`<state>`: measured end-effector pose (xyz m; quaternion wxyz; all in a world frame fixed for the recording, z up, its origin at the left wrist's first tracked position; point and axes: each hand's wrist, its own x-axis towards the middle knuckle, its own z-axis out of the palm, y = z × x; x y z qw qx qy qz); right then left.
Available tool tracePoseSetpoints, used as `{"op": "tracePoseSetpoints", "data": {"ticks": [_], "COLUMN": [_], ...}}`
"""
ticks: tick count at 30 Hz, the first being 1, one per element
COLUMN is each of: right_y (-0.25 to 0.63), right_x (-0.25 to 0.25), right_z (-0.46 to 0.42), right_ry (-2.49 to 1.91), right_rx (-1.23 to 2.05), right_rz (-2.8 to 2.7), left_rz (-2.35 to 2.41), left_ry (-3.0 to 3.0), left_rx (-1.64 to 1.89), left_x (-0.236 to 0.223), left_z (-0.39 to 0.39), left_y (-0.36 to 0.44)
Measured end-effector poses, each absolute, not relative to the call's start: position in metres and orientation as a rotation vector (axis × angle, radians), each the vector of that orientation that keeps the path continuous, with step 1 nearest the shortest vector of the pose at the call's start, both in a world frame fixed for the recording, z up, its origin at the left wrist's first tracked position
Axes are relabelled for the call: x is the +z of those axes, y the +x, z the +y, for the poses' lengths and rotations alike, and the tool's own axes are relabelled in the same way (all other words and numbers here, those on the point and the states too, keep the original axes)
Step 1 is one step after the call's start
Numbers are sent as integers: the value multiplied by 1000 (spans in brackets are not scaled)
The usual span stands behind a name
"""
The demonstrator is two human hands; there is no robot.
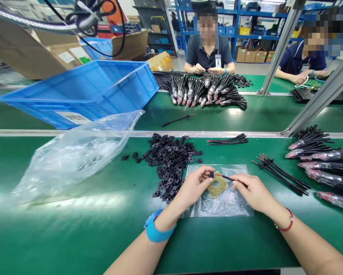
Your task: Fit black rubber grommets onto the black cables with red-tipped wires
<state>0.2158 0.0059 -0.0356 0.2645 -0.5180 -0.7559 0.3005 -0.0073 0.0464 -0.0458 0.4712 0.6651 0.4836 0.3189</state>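
Between thumb and fingers, my left hand pinches a small black rubber piece. My right hand grips a black cable, whose red wire end points left at the piece. Whether the wire touches the piece I cannot tell. Under both hands lie a yellowish square plate with a hole and a clear plastic bag. A heap of similar black rubber pieces spreads beside my left hand. To the right of my right hand lie several cables with black pieces on them.
Bundled cables lie at the right edge, and a few loose cables beyond my hands. A crumpled clear bag and a tilted blue bin are at left. A metal post rises at right. Two people sit across the bench.
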Motion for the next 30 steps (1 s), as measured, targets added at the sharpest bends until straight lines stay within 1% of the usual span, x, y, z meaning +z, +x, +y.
{"op": "tracePoseSetpoints", "data": {"ticks": [5, 10, 14, 19, 22, 25, 30], "right_y": [212, 208, 201, 197, 199, 202, 204], "right_x": [-36, -36, -34, -35, -36, -36, -35], "right_z": [2, -1, -5, -6, -6, -6, -7], "right_ry": [-1409, -1480, -1481, -1480, -1513, -1532, -1405], "right_rx": [712, 581, 492, 366, 295, 256, 359], "right_rz": [-2179, -2274, -2365, -2412, -2371, -2333, -2295], "left_rz": [1182, 1215, 1210, 1188, 1194, 1181, 1092], "left_ry": [1725, 1998, 2217, 2301, 2152, 1836, 1426], "left_rx": [758, 699, 679, 710, 758, 821, 863], "left_x": [-42, -38, -41, -44, -40, -35, -33], "left_z": [40, 37, 35, 33, 32, 33, 36], "left_y": [-3, -2, -1, -2, -3, -4, 0]}}
